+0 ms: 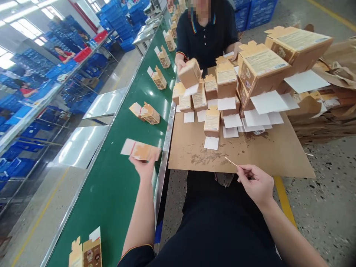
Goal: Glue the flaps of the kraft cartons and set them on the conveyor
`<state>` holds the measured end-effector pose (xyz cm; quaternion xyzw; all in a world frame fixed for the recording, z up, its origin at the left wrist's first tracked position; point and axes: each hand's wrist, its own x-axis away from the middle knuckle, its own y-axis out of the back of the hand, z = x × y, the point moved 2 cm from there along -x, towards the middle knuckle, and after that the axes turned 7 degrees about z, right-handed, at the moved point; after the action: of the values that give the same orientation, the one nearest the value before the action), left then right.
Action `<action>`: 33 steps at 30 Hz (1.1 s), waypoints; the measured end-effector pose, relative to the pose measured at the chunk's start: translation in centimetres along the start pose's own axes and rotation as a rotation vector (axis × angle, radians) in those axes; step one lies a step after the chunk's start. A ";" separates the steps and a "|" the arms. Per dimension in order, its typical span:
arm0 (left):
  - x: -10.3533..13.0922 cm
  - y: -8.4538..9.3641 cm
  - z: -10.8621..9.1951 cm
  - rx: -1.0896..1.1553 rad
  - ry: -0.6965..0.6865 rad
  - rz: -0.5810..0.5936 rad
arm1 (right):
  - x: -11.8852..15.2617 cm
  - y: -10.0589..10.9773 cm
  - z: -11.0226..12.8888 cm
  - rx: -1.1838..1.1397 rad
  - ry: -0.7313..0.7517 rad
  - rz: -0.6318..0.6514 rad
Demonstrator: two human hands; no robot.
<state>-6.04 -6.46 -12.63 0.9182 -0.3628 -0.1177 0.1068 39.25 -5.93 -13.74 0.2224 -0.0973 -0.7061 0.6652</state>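
My left hand [143, 167] grips a small cardboard box [146, 151] from its near side, over the green conveyor belt [111, 200]. The box is slightly blurred, and its white flap with a red strip points left. Between the thumb and fingers of my right hand [256, 181] is a thin stick that looks like a cotton swab [231, 161], its tip pointing up and left over the cardboard sheet [186, 148]. A single box [211, 122] stands on that sheet, white flap hanging toward me. Dark wet-looking marks stain the cardboard nearby.
Opposite me a co-worker [207, 37] holds a box [191, 73] beside several stacked boxes [261, 70]. More open boxes stand along the belt, one [93, 252] close to me at lower left. A metal rail [167, 144] edges the belt. Blue crates [122, 26] fill the background.
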 end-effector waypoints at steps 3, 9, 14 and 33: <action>-3.1 4.7 1.3 -0.016 0.099 -0.086 | -0.6 0.6 -0.1 0.002 0.007 -0.003; -1.7 7.2 3.6 -0.103 0.137 -0.166 | -1.0 1.8 -0.6 -0.029 -0.016 -0.068; 1.1 5.3 1.7 -0.137 -0.195 -0.355 | 0.4 4.1 -1.8 -0.029 -0.138 -0.155; -1.7 -12.9 -3.5 0.035 0.323 0.735 | -9.5 9.5 -2.9 0.313 -0.101 -0.159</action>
<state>2.10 4.34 -12.70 0.7357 -0.6475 0.0803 0.1818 49.16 2.98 -10.41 0.2943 -0.2214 -0.7430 0.5588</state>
